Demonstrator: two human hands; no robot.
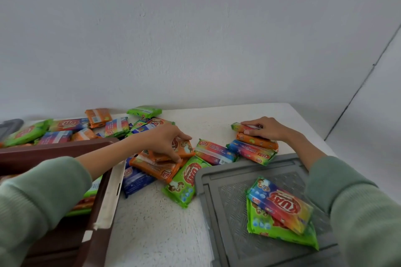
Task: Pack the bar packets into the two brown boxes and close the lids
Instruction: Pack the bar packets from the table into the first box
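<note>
You wear a soft, pale sage-green top with long sleeves; the left sleeve (39, 197) and the right sleeve (355, 201) are of the same plain fabric, loose and gently creased. Both sleeves end partway up your forearms, so your left hand (165, 138) and right hand (267, 129) are bare.

The left hand (165, 141) pinches an orange bar packet (184, 147) lying flat on other orange packets (156, 167). The right hand (265, 129) grips the top of a stack of three packets (253, 147): green, orange, rainbow. Left of the left hand stands the open brown box (54, 151), and beyond it lie loose packets (65, 130). Nearer than the right hand, a grey lid (230, 180) carries two packets (280, 204).
</note>
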